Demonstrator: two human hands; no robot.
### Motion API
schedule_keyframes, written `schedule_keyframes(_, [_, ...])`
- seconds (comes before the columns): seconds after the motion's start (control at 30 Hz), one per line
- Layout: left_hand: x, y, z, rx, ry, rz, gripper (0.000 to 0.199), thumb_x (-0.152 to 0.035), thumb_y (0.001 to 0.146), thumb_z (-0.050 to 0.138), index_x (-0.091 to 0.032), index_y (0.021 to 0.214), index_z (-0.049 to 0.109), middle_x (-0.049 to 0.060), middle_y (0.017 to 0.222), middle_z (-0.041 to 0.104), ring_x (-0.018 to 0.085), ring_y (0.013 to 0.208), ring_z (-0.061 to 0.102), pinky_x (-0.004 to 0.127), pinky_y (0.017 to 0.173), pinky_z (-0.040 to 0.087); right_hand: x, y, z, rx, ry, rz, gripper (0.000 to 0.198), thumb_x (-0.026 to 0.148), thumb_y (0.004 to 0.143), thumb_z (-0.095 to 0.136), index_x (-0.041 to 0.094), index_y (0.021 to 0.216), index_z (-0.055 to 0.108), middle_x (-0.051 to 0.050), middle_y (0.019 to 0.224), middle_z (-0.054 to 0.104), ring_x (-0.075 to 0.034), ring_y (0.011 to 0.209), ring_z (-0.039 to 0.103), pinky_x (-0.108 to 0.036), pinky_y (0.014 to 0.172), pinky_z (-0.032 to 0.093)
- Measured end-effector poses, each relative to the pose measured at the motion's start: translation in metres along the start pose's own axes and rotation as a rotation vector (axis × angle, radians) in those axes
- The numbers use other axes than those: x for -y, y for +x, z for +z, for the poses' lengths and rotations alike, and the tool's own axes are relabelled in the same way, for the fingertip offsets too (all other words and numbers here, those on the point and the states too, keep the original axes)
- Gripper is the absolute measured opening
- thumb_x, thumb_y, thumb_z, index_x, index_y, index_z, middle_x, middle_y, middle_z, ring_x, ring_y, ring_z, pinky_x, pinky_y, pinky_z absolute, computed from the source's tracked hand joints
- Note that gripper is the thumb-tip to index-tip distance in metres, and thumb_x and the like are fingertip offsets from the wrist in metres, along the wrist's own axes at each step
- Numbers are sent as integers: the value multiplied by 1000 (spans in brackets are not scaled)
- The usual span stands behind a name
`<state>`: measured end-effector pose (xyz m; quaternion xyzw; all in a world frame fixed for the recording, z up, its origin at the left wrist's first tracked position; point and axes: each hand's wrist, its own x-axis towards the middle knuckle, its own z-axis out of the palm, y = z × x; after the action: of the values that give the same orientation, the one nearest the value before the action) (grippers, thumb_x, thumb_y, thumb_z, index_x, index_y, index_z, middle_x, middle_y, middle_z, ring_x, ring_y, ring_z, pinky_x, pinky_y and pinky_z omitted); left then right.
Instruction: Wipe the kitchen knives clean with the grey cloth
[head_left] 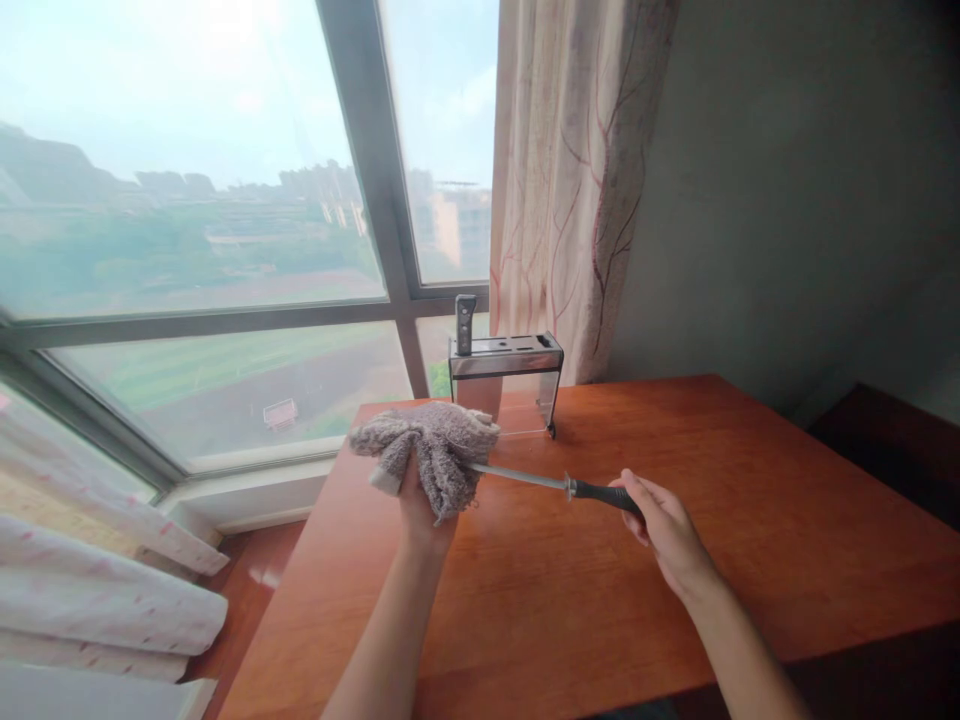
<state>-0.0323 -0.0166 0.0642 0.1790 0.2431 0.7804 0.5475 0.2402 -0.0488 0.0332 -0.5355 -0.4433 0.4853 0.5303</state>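
My right hand (660, 525) is closed round the black handle of a sharpening steel (525, 478), a thin metal rod with a small guard. The rod points left, and its far end is hidden in a greyish, fluffy cloth (435, 440). Bunched up, that cloth sits in my left hand (424, 515), whose fingers are mostly covered by it. Just behind the cloth stands a knife block (506, 358) with a metal-framed top and clear sides. One knife with a dark, riveted handle (465, 325) sticks up from its left end; other slots show in the top.
The reddish-brown wooden table (600, 610) spreads under both hands. Large windows (187, 200) stand beyond it on the left, with a patterned curtain (577, 180) behind the block. A pale curtain (97, 590) hangs low at left. A dark wall (787, 200) lies at right.
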Motion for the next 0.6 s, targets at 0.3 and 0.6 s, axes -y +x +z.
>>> schedule_keyframes(0.3, [-7,5,5,-25,-170,-84,39,-49,80,63,-28,113,62,3,105,69,20,107,60,32,91,50,-16,-17,23,147,34,45,46,58,79,60,16,95,69,2,56,47,-11,50,42,-22,44,30])
schedule_keyframes(0.6, [11,-2,7,-64,-47,-55,33,-49,80,64,-22,100,66,3,97,70,19,99,63,28,81,54,-12,-24,36,239,-139,-165,40,50,79,64,19,102,70,-5,83,67,-20,78,61,-29,68,50])
